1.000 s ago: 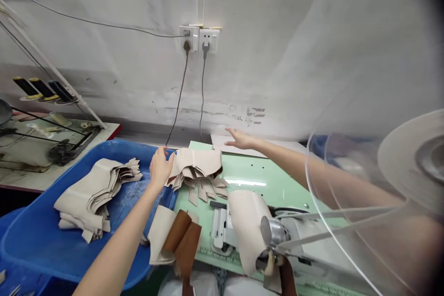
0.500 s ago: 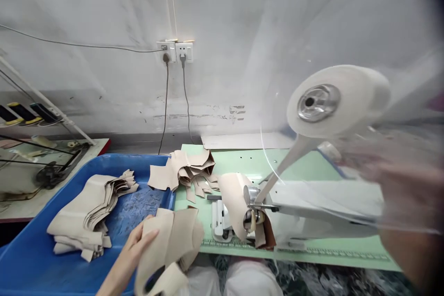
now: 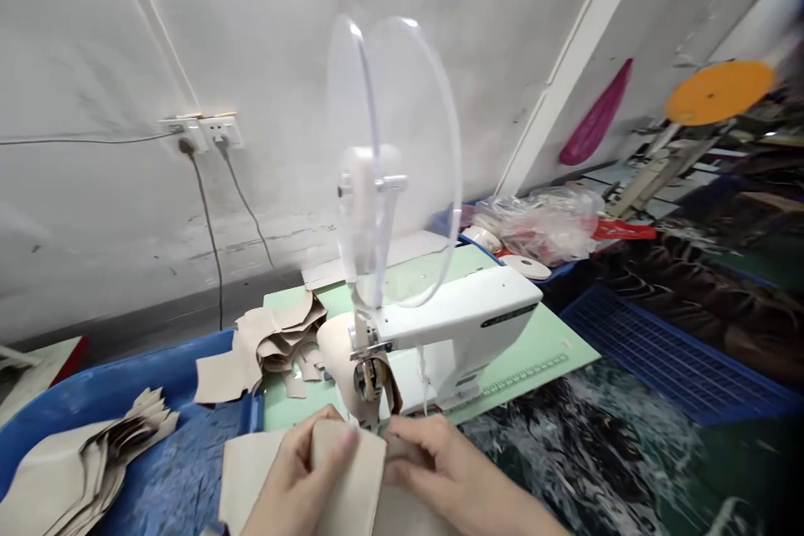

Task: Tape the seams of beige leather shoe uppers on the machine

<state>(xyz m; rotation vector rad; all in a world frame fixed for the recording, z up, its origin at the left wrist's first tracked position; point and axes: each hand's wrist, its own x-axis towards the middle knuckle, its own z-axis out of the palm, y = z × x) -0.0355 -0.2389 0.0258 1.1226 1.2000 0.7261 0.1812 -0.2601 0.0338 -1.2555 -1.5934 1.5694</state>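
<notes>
My left hand (image 3: 307, 469) is closed on a beige leather-like piece (image 3: 355, 481), thumb on top, low in front of the sewing machine (image 3: 452, 318). My right hand (image 3: 440, 469) pinches the same beige material at its right side, close to the left fingers. Part of the material is hidden behind both hands. Another cut beige piece (image 3: 336, 343) hangs at the machine's head, under the needle area, just beyond my fingers. Above the head stands a holder with two clear discs (image 3: 414, 159).
A blue tray (image 3: 194, 347) on the left holds a stack of beige pieces (image 3: 75, 469). More pieces (image 3: 276, 343) lie across its rim and the green tabletop (image 3: 546, 343). At the back right are clear plastic bags (image 3: 546, 222); scraps cover the floor (image 3: 603, 435).
The view has turned right. My right hand, blurred at the far right before, has come down to the beige material. My left hand has brought the material in front of the machine.
</notes>
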